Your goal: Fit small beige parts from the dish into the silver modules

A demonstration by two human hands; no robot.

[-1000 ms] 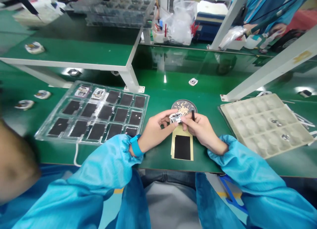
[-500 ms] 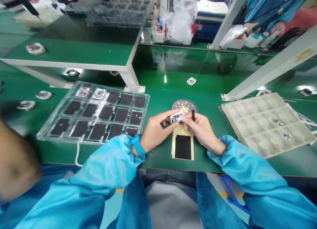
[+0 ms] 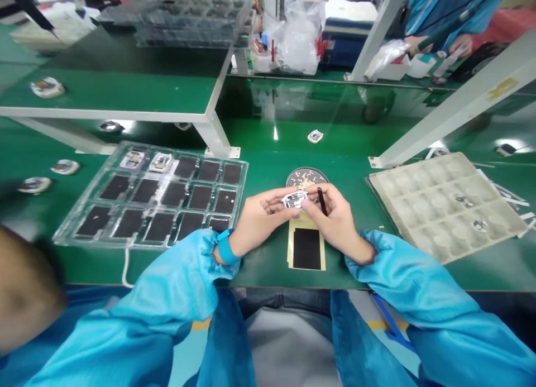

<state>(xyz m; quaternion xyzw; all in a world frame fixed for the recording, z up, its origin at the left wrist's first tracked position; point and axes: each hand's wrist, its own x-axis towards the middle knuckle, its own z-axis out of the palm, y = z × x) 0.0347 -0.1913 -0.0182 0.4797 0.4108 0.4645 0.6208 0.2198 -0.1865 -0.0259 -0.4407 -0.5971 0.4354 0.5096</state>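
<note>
In my left hand is a small white device housing, pinched between thumb and fingers, with silver and dark parts showing inside. My right hand has its thumb against the housing's right side. A slim black tool is held in that same hand, leaning across the fingers; its tip is hidden. Just behind the hands sits a round dark perforated dish with many small cream-coloured pieces. Below the hands lies a black rectangular sheet on yellowish backing paper.
To the left, a clear compartment tray holds black pads and two white housings. An off-white moulded tray lies at the right. Another housing rests farther back. A raised shelf stands back left; a person's sleeve shows beyond.
The housing has been turned so that more of its inside faces up. In my right hand the black tool has gone from upright to slanted. The whole view has shifted slightly.
</note>
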